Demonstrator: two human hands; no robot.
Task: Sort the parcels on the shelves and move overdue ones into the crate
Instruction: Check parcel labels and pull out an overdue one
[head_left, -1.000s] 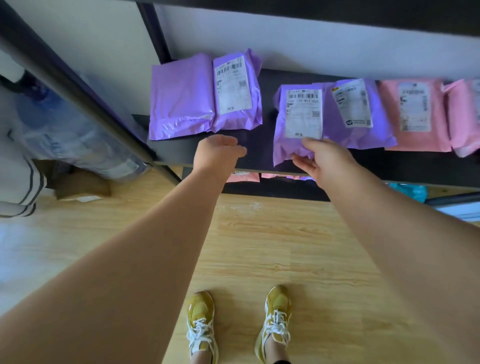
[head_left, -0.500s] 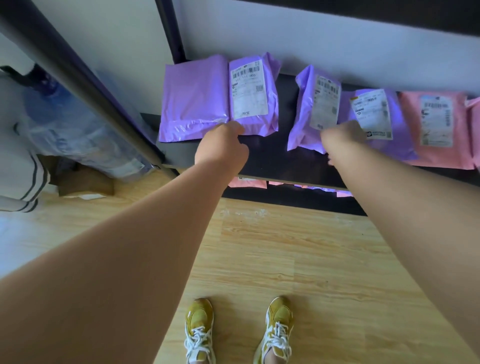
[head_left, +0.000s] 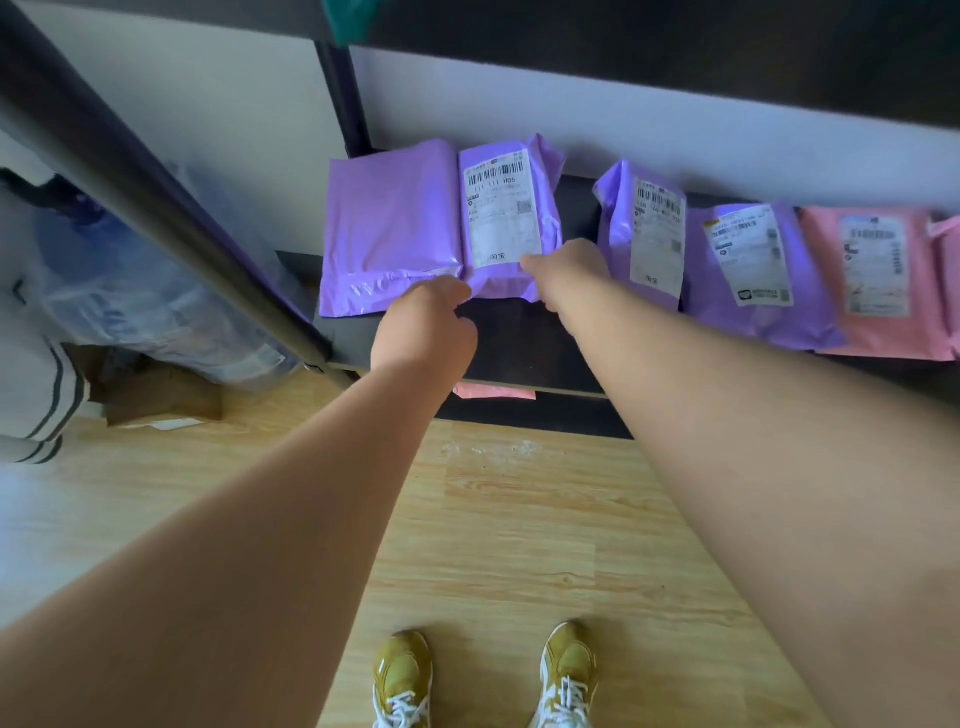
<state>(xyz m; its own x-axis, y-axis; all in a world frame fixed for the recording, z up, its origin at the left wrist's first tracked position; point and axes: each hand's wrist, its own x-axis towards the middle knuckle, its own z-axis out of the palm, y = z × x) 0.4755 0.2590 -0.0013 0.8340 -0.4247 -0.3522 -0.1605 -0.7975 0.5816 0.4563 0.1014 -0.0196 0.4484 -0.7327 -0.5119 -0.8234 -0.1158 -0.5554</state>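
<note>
On the dark shelf, a labelled purple parcel is touched at its near edge by the left hand and right hand; whether it is gripped cannot be told. Pulled loosely, it could slide onto the floor.

On your shelf, left to right: blank parcel, flat; labelled parcel, flat; third parcel, purple, tilted; fourth parcel, touching pink parcel.

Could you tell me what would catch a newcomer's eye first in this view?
Bright parcels lined along the dark shelf stand out: purple ones, then a pink parcel at the right. The left hand and right hand both meet the front edge of the labelled purple parcel.
</note>
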